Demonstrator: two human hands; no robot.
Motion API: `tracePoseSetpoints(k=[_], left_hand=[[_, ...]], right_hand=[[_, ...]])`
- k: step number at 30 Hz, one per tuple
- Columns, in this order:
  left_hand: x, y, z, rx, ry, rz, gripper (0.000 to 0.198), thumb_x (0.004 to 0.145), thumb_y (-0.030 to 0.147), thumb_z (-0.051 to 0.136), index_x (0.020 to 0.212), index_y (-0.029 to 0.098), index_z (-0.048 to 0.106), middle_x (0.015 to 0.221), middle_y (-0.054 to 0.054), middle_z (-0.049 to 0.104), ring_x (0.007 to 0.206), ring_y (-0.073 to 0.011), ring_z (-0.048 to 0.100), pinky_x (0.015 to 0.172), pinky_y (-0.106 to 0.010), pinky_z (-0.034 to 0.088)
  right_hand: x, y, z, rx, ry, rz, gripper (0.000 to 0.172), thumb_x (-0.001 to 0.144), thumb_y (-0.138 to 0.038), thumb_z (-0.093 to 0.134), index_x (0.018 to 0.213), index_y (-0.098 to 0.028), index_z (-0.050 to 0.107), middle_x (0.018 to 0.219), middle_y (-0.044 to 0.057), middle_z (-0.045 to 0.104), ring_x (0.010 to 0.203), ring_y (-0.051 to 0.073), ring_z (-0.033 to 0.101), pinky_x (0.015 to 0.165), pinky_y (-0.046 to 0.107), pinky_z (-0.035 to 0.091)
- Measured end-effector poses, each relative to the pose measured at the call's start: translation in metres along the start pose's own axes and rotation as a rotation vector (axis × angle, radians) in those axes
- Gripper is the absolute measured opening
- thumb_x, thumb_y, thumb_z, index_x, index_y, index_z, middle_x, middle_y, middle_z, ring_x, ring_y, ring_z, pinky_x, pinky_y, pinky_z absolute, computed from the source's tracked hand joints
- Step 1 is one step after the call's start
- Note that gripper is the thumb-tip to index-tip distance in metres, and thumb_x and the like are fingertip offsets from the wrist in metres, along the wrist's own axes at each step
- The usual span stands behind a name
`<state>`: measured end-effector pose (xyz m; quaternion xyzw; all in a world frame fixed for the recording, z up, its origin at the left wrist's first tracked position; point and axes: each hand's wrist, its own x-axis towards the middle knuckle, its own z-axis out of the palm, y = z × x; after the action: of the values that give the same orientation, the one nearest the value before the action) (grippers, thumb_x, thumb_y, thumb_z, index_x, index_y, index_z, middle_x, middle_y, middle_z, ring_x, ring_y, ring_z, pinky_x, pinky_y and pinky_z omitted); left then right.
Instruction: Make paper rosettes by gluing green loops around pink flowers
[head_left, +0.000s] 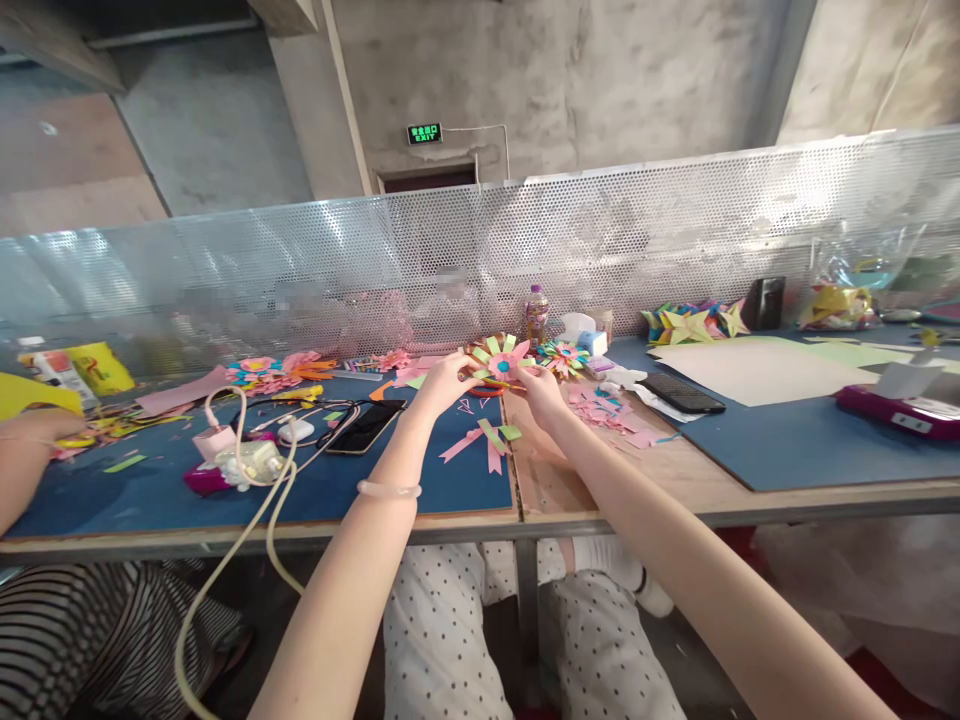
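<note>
Between my hands, above the table's middle seam, is a paper flower (503, 365) with pink and green petals and a blue centre. My left hand (445, 384) pinches its left edge. On the opposite side, my right hand (541, 392) grips it with thumb and fingers. Just below lie pink and green paper strips (487, 440) on the blue mat. Behind my right hand sits another paper flower (562, 358) in several colours. Pink paper scraps (600, 410) are scattered to the right of that hand.
Left of me lie a phone (365, 427), a looping white cable (281, 490) and more paper flowers (270, 370). A co-worker's arm (30, 455) rests at the far left. To the right are a black phone (684, 393), large paper sheets (757, 370) and a purple tape dispenser (892, 410). A bottle (536, 315) stands behind.
</note>
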<state>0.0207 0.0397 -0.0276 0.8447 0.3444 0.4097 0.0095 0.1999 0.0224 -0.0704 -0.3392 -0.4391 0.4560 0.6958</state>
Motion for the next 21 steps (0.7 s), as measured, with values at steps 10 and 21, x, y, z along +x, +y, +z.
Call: tracePoseSetpoints(k=[10, 21], left_hand=[[-0.0004, 0.0027, -0.0002, -0.02, 0.002, 0.01, 0.009, 0.077, 0.021, 0.066, 0.086, 0.019, 0.069, 0.092, -0.005, 0.066, 0.083, -0.0173, 0.061, 0.081, -0.029, 0.046], [-0.0003, 0.0024, 0.0012, 0.002, 0.023, 0.003, 0.008, 0.075, 0.018, 0.068, 0.084, 0.018, 0.068, 0.089, -0.004, 0.063, 0.082, -0.0163, 0.061, 0.078, -0.03, 0.05]], right_hand=[[0.0021, 0.0015, 0.0005, 0.02, 0.01, -0.024, 0.03, 0.06, -0.039, 0.075, 0.065, -0.019, 0.052, 0.066, -0.001, 0.064, 0.07, 0.016, 0.065, 0.069, 0.029, 0.051], [0.0046, -0.0004, 0.0002, 0.104, 0.004, -0.031, 0.048, 0.06, -0.03, 0.074, 0.098, -0.024, 0.044, 0.074, -0.004, 0.062, 0.073, 0.016, 0.066, 0.07, 0.032, 0.055]])
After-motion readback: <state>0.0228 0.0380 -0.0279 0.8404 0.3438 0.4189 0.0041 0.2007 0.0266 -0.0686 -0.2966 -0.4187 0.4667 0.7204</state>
